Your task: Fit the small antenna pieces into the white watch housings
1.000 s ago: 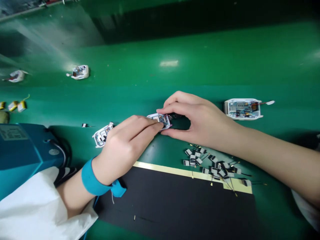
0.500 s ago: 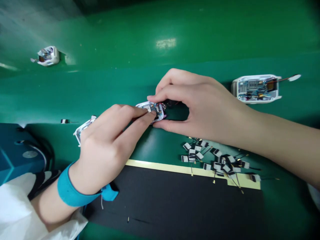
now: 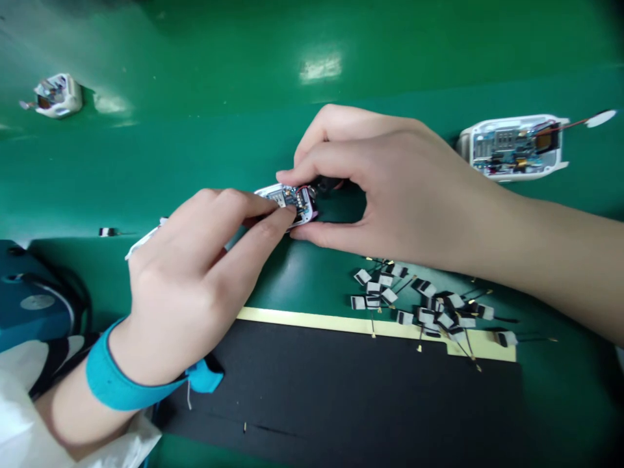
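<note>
So here's the setup: a small white-framed circuit board module with a pink edge (image 3: 291,204) sits right at the middle of the shot, its long axis running about 3 to 9 o'clock with a slight tilt. The right hand (image 3: 394,182) has it pinched between thumb and fingers, with the board poking out toward 9 o'clock from that grip. The left hand (image 3: 185,286), coming in from around 7 o'clock, has its fingertips pressed on the board's top, so both hands are on it, but the right is doing the holding. A dark bit sits at the board's 3 o'clock end, and I can't tell what it is.

Around that: a loose pile of black-and-white tabbed wire antennas (image 3: 419,305) at 4 o'clock, a similar white-cased circuit module (image 3: 511,148) at 2 o'clock, and another (image 3: 57,96) at 10 o'clock, all on a glossy green bench mat (image 3: 195,136). A blue wrist strap (image 3: 117,380) circles the left wrist.
</note>
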Tool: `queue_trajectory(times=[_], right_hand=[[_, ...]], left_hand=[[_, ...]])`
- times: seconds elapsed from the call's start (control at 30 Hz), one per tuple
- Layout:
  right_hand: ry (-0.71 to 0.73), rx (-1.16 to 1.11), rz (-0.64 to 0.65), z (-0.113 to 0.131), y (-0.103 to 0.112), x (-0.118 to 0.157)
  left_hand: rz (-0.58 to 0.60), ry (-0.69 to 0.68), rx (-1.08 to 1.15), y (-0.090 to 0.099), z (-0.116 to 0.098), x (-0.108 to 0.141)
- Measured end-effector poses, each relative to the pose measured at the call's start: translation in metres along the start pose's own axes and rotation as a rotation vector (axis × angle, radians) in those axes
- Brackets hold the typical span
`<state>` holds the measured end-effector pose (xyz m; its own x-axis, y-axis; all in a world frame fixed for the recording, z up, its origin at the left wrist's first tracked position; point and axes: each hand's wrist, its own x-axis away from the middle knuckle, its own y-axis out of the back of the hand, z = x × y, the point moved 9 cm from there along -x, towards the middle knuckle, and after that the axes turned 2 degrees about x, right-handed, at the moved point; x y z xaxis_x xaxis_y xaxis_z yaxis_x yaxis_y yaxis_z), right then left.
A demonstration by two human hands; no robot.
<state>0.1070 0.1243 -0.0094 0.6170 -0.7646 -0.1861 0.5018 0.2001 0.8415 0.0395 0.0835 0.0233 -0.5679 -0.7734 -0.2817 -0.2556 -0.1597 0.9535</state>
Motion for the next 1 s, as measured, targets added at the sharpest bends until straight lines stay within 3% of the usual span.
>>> queue_trajectory(times=[1.0], right_hand=[[-0.023,0.06,0.013,-0.0015,-0.0009,-0.0008]], left_hand=[[0.032,-0.015,0.012,-0.0031,0.0012,0.0017]])
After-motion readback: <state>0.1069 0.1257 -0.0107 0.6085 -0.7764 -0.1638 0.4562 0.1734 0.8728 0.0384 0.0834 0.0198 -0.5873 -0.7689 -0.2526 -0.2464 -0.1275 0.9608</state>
